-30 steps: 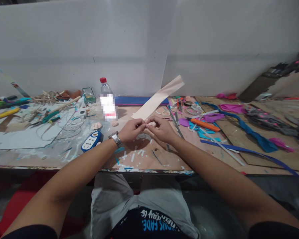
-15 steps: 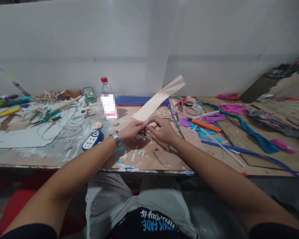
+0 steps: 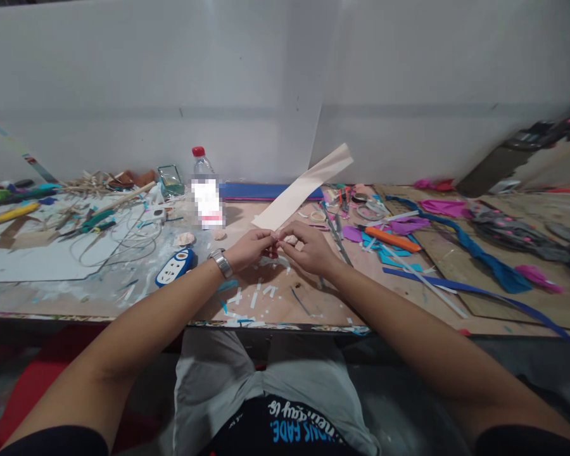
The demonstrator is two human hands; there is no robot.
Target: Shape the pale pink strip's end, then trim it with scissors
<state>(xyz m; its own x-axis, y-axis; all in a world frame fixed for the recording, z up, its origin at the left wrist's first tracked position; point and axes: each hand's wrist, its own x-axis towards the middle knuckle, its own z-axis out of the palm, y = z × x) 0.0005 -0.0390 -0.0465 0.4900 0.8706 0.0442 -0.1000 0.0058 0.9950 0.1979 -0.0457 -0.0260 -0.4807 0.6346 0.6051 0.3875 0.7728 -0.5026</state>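
My left hand (image 3: 254, 249) and my right hand (image 3: 311, 248) meet above the middle of the table, fingertips touching. A small cream crumpled piece (image 3: 291, 240), apparently paper, shows in the curl of my right hand, which is closed on it. My left thumb and fingers are pinched together at its left side; what lies between them is hidden. Just behind my hands a long cream paper strip (image 3: 304, 188) slants up to the right. Two similar crumpled cream-pink pieces, a larger one (image 3: 184, 239) and a smaller one (image 3: 219, 234), lie to the left.
A red-capped bottle (image 3: 204, 166) stands at back left, with a blue-and-white power strip (image 3: 175, 267) nearer me. Pliers (image 3: 92, 225) and cables lie on a white board (image 3: 42, 269). On the right are an orange cutter (image 3: 392, 239), coloured scraps and a blue ribbon (image 3: 475, 247).
My fingers have shifted slightly around the cream piece, and less of it shows now. Both hands stay in about the same place.
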